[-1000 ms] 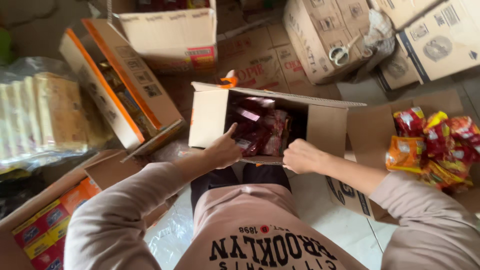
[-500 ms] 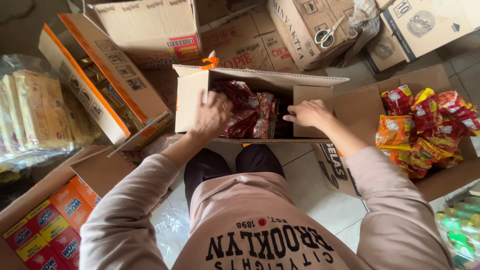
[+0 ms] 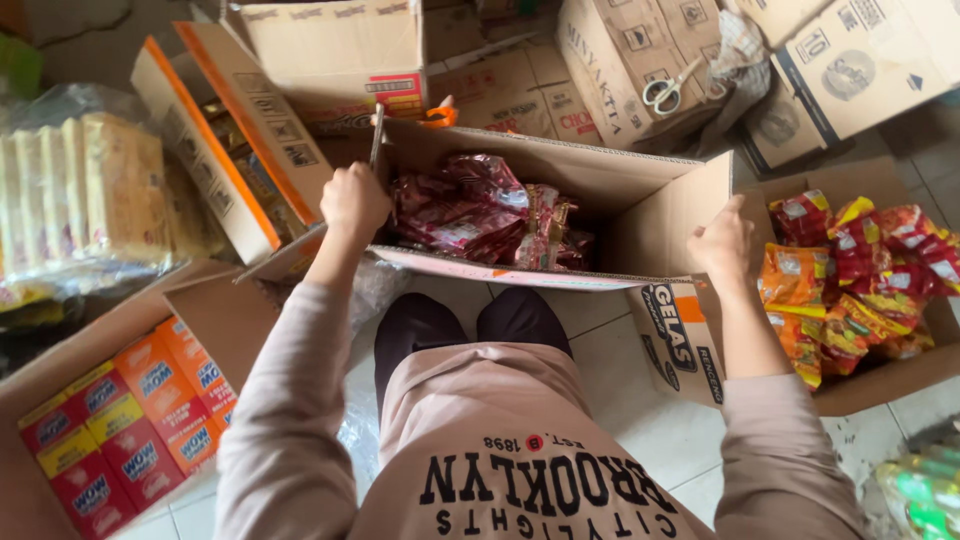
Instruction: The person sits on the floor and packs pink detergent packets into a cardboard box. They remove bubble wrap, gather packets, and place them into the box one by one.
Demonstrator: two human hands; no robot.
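From the head camera, the left hand (image 3: 352, 200) closes its fingers on the left flap of the open cardboard box (image 3: 640, 215) on the floor, the right hand (image 3: 722, 245) on the right flap. The flaps could tear, or the dark red snack packets (image 3: 480, 215) spill, if both pull unevenly; the grip's depth is hard to judge.

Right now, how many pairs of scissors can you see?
1: a pair of white-handled scissors lies on the closed cardboard carton beyond the open box of dark red snack packets. Others may be hidden among boxes.
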